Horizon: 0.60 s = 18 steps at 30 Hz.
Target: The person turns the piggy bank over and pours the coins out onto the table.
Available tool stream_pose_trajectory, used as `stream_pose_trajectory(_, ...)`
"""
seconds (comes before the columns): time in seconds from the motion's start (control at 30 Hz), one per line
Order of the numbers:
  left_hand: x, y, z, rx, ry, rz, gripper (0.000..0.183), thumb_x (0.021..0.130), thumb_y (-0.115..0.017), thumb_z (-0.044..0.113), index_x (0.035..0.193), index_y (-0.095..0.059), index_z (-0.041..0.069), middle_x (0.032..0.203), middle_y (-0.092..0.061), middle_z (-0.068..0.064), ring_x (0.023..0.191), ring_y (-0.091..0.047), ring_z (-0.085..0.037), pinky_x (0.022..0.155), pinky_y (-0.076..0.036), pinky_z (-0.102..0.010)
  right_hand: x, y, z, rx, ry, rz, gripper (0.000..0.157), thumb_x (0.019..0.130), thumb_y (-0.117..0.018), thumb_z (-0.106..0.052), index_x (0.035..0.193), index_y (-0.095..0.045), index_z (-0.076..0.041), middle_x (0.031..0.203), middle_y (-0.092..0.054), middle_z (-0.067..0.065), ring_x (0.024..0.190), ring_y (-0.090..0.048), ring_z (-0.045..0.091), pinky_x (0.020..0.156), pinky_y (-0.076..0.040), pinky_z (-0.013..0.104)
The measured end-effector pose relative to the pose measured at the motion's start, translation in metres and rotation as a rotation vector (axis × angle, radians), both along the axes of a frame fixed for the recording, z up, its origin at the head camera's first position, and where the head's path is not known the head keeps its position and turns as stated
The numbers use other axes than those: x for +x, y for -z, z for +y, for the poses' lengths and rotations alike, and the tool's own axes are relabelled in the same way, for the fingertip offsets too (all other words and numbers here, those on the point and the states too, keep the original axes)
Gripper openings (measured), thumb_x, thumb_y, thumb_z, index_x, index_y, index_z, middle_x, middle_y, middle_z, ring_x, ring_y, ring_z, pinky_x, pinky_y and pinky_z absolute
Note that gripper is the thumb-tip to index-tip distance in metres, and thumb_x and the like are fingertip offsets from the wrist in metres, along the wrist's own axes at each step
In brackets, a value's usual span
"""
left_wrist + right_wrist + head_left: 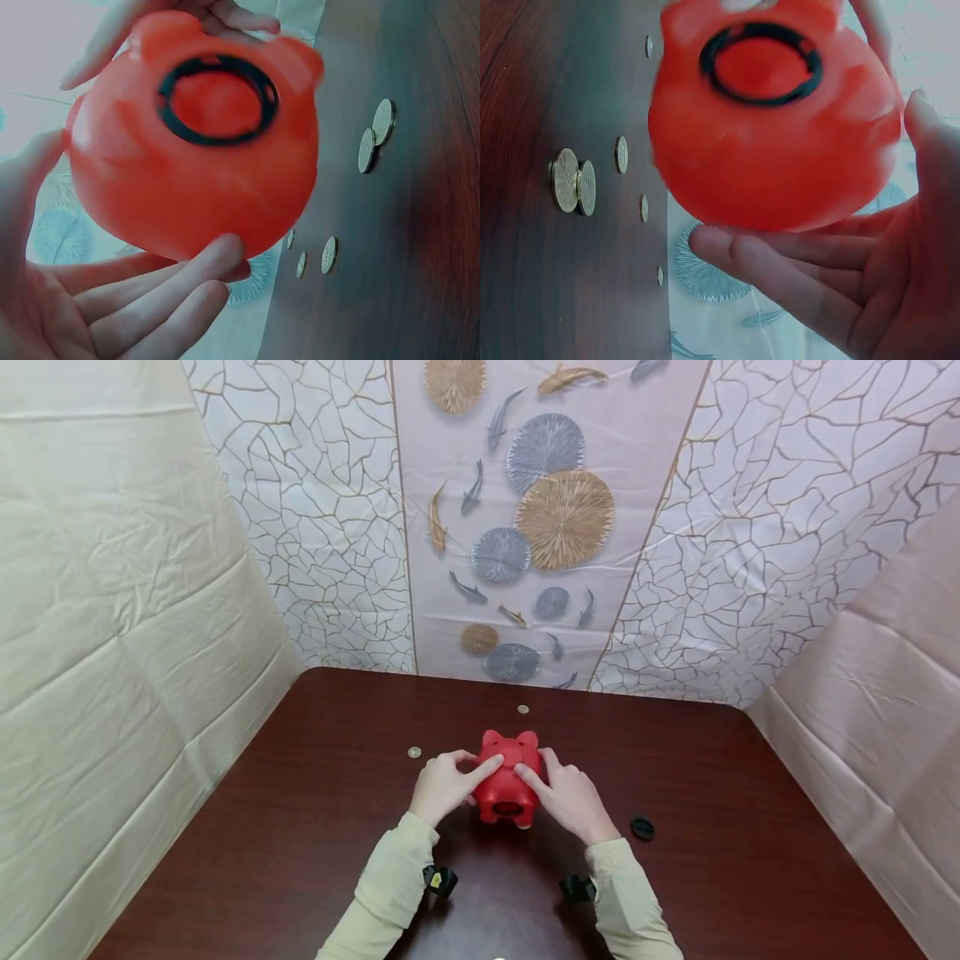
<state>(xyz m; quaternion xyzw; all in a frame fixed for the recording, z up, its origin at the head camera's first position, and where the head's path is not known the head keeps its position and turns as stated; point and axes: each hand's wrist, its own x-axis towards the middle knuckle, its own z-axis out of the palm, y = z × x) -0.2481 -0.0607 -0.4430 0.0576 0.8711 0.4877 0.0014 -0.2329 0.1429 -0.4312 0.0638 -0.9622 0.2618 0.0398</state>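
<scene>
A red piggy bank [510, 777] is held between both hands above the dark table. My left hand [442, 787] grips its left side, thumb laid over the top and fingers around the side. On the opposite side my right hand [572, 793] grips it the same way. The wrist views show a black ring [163, 112] around a round opening in the bank's surface. Several coins lie on the table beyond the bank, among them one coin [329, 255] in the left wrist view and a touching pair with a larger coin [565, 180] in the right wrist view.
A black round plug [642, 828] lies on the table to the right of my right hand. One coin [415, 752] lies left of the bank, another coin [522, 709] behind it. Patterned cloth [510, 610] hangs along the table's far edge, with plain cloth at both sides.
</scene>
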Motion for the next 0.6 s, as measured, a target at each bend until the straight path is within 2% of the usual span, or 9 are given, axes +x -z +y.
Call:
stream_pose_trajectory(0.17, -0.0020, 0.0023, -0.0022, 0.025, 0.017, 0.094, 0.068, 0.079, -0.070, 0.059, 0.130, -0.062, 0.016, 0.108, -0.074, -0.007, 0.090, -0.072, -0.020, 0.076, -0.058, -0.032, -0.0003, 0.0018, 0.0008, -0.065, 0.002, -0.013, 0.078, 0.089, -0.053, -0.063, 0.145, -0.034, -0.012, 0.077, -0.067, 0.006, 0.066, -0.063, 0.016, 0.070, -0.054, 0.036)
stream_pose_trajectory(0.27, -0.0023, 0.0024, -0.0052, 0.116, 0.068, 0.114, 0.072, 0.078, -0.076, 0.051, 0.139, -0.054, 0.018, 0.126, -0.067, -0.007, 0.105, -0.070, -0.024, 0.084, -0.059, -0.036, 0.0006, 0.0024, 0.0013, -0.137, -0.011, -0.022, 0.087, 0.085, -0.057, -0.065, 0.149, -0.026, -0.015, 0.094, -0.071, 0.008, 0.080, -0.067, 0.019, 0.076, -0.056, 0.038)
stream_pose_trajectory(0.37, -0.0020, 0.0006, -0.0075, 0.211, 0.130, 0.147, 0.075, 0.078, -0.080, 0.040, 0.143, -0.048, 0.022, 0.134, -0.062, -0.005, 0.112, -0.067, -0.026, 0.090, -0.057, -0.039, 0.0014, 0.0028, 0.0019, -0.219, -0.045, 0.003, 0.095, 0.082, -0.064, -0.064, 0.152, -0.019, -0.019, 0.122, -0.066, 0.011, 0.104, -0.067, 0.026, 0.088, -0.056, 0.046)
stream_pose_trajectory(0.47, -0.0016, -0.0016, -0.0088, 0.280, 0.177, 0.191, 0.079, 0.077, -0.082, 0.031, 0.146, -0.044, 0.025, 0.139, -0.058, -0.005, 0.117, -0.064, -0.029, 0.094, -0.054, -0.043, 0.0009, 0.0035, 0.0024, -0.292, -0.092, 0.062, 0.098, 0.080, -0.070, -0.058, 0.154, -0.014, -0.023, 0.141, -0.053, 0.010, 0.123, -0.058, 0.031, 0.096, -0.052, 0.051)
stream_pose_trajectory(0.6, -0.0014, -0.0033, -0.0078, 0.306, 0.203, 0.239, 0.089, 0.076, -0.083, 0.027, 0.150, -0.035, 0.029, 0.144, -0.053, -0.003, 0.121, -0.062, -0.028, 0.097, -0.053, -0.044, 0.0004, 0.0014, 0.0020, -0.346, -0.134, 0.169, 0.099, 0.080, -0.076, -0.045, 0.154, -0.015, -0.020, 0.147, -0.047, 0.011, 0.123, -0.057, 0.031, 0.095, -0.052, 0.050)
